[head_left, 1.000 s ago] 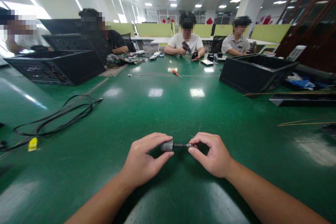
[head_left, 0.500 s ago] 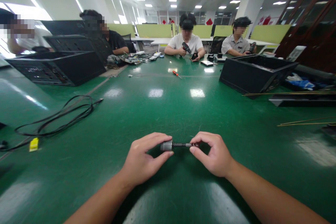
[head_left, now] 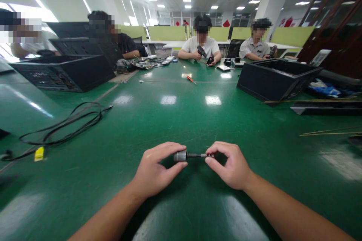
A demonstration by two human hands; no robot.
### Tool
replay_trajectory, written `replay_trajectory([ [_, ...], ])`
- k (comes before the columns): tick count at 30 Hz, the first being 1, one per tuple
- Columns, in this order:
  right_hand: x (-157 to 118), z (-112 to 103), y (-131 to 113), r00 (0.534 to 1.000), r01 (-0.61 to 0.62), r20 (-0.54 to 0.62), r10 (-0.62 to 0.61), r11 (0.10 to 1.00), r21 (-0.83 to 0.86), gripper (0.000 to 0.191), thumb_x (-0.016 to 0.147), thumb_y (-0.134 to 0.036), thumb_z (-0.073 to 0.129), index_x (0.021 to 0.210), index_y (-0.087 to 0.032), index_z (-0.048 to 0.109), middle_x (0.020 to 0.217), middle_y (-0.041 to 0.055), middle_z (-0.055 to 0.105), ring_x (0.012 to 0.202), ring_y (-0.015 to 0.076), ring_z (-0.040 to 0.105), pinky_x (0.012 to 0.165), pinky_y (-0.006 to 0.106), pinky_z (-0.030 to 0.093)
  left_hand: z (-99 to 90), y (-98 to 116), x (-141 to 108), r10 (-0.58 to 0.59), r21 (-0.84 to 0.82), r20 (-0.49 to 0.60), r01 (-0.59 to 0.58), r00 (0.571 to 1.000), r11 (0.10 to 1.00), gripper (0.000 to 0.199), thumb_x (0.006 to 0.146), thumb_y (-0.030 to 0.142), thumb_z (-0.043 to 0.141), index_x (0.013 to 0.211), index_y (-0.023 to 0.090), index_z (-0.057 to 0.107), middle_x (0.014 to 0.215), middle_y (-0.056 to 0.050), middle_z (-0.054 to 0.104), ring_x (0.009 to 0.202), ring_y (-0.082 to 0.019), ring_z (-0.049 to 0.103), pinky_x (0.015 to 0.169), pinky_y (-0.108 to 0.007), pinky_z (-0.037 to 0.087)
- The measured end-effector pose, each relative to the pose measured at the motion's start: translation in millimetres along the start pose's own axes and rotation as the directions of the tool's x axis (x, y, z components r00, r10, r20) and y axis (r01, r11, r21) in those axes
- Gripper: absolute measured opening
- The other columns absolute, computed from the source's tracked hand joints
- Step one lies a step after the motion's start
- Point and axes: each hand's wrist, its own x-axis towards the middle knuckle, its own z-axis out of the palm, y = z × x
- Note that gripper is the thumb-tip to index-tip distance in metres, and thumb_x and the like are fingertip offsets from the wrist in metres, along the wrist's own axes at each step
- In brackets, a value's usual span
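Note:
A dark metal rod tool (head_left: 195, 155) lies level between my hands, just above the green table (head_left: 181, 120). My left hand (head_left: 157, 169) pinches its thick grey cylindrical end (head_left: 180, 156) between thumb and fingers. At the other end, my right hand (head_left: 230, 165) grips the narrow, ridged tip with thumb and forefinger. The thin dark shaft shows bare between the two grips. Part of the ridged tip is hidden by my right fingertips.
Black cables (head_left: 68, 128) with a yellow tag (head_left: 39, 154) lie at left. Black computer cases (head_left: 62, 73) stand left and right (head_left: 271, 81). An orange screwdriver (head_left: 190, 79) lies further off. Thin rods (head_left: 325, 133) are at right. Across the table sit people, one holding a drill (head_left: 201, 51).
The whole view has shifted very slightly. Both hands keep the same hold on the rod tool.

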Motion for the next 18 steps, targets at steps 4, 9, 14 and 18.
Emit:
replay_trajectory([
  [4,0.2,-0.6,0.3,1.000,-0.002,-0.007,0.002,1.000,0.002,0.004,0.083,-0.018,0.067,0.081,-0.016,0.071,0.072,0.0025,0.069,0.067,0.0162,0.065,0.067,0.027,0.047,-0.5,-0.1,0.9,-0.009,0.001,0.000,0.009,1.000,1.000,0.029,0.079,0.022,0.080,0.108,0.021,0.074,0.101,-0.005,0.078,0.091,-0.019,0.074,0.086,-0.028,0.058],
  [9,0.3,-1.0,0.2,1.000,-0.005,-0.014,0.005,1.000,0.010,0.005,0.083,-0.019,0.067,0.082,-0.016,0.071,0.073,0.0032,0.070,0.068,0.0167,0.065,0.068,0.028,0.047,-2.0,0.6,1.3,-0.100,-0.025,0.003,0.100,0.995,0.995,0.028,0.080,0.026,0.080,0.107,0.022,0.073,0.100,-0.005,0.077,0.090,-0.020,0.073,0.086,-0.029,0.056],
  [14,0.0,-1.5,3.2,0.998,-0.043,-0.051,0.047,0.995,0.089,0.007,0.084,-0.021,0.068,0.080,-0.016,0.071,0.075,0.0039,0.071,0.071,0.0172,0.065,0.071,0.028,0.048,1.1,-1.5,2.6,-0.381,-0.230,0.012,0.374,0.924,0.899,0.028,0.089,0.033,0.069,0.114,0.021,0.065,0.101,-0.004,0.073,0.086,-0.017,0.069,0.080,-0.028,0.054],
  [18,1.4,-3.7,12.0,0.988,-0.098,-0.100,0.118,0.979,0.180,0.012,0.086,-0.027,0.068,0.081,-0.017,0.072,0.075,0.0036,0.070,0.072,0.0171,0.063,0.070,0.029,0.048,6.1,-5.5,6.8,-0.530,-0.452,0.046,0.490,0.847,0.745,0.027,0.096,0.034,0.056,0.117,0.018,0.057,0.087,-0.001,0.067,0.075,-0.014,0.062,0.076,-0.026,0.051],
])
